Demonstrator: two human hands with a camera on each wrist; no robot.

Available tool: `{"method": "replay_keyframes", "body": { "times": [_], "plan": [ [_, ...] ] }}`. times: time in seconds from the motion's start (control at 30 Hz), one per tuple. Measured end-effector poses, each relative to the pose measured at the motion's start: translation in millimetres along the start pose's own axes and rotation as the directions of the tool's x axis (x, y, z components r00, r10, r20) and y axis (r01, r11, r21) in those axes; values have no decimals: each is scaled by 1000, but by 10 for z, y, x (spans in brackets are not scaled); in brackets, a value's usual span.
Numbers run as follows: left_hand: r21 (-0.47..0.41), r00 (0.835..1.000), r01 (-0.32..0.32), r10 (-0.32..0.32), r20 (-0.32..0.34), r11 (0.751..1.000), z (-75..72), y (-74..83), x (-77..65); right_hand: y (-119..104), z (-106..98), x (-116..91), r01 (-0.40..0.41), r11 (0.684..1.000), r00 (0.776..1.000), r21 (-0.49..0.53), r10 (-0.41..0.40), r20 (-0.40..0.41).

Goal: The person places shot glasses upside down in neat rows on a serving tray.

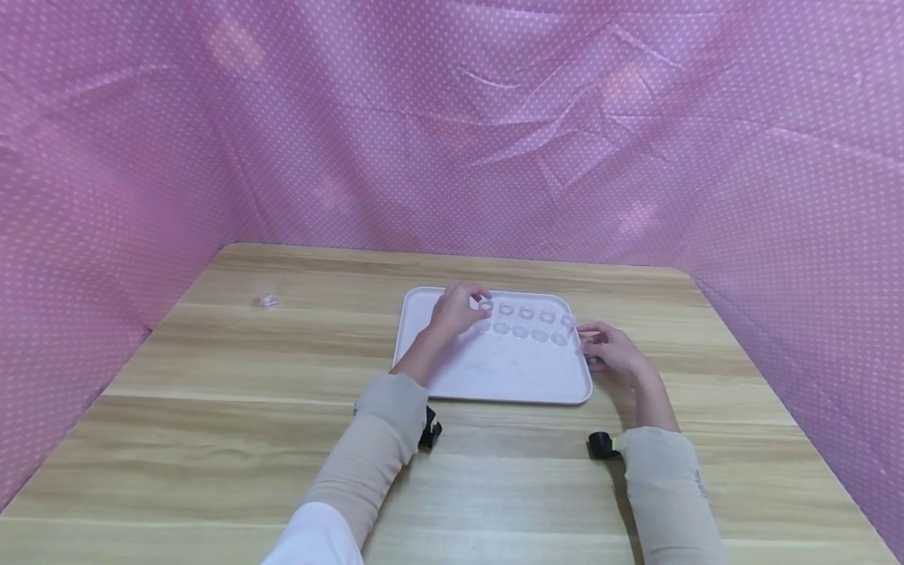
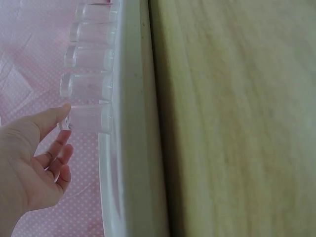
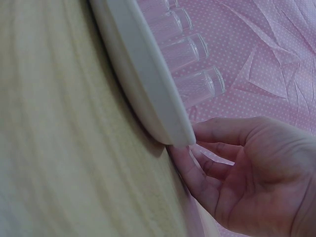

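Observation:
Several clear glass cups stand upright in a row along the far side of a white rectangular tray point(image 1: 487, 373). At the left end of that row, my left hand point(image 1: 455, 312) pinches the rim of the leftmost clear cup point(image 2: 89, 118) between thumb and fingers; in the left wrist view its other fingers are loosely bent. The cup's base appears to rest on the tray. My right hand point(image 1: 613, 349) holds the tray's right edge, thumb by the rim and a finger under it in the right wrist view. Nearest to it is the rightmost clear cup point(image 3: 202, 86).
A small clear glass object point(image 1: 268, 300) stands apart at the far left of the wooden table point(image 1: 233, 439). Pink dotted cloth point(image 1: 452, 141) hangs behind the table and on both sides. A black wrist camera point(image 1: 602, 445) sits on the right sleeve.

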State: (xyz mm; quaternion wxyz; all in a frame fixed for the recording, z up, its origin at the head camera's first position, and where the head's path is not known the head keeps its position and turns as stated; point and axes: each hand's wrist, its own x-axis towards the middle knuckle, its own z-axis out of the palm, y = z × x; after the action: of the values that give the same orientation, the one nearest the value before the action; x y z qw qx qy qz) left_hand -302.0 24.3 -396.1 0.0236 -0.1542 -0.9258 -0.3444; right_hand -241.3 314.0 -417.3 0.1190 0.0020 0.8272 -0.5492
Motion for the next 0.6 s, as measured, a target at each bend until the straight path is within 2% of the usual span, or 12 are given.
{"method": "replay_keyframes", "body": {
  "times": [0.3,0.43,0.6],
  "plan": [
    [-48,1000,26,-25,17,998,-126,-25,-38,-5,0,-6,-2,1000,1000,17,2,4],
    [-77,1000,27,-26,5,997,-237,-81,-63,3,-3,-9,-2,1000,1000,15,2,2],
    [-67,999,34,-37,-40,997,-434,-212,-96,18,0,3,-7,1000,1000,-4,7,3]
  ]
}}
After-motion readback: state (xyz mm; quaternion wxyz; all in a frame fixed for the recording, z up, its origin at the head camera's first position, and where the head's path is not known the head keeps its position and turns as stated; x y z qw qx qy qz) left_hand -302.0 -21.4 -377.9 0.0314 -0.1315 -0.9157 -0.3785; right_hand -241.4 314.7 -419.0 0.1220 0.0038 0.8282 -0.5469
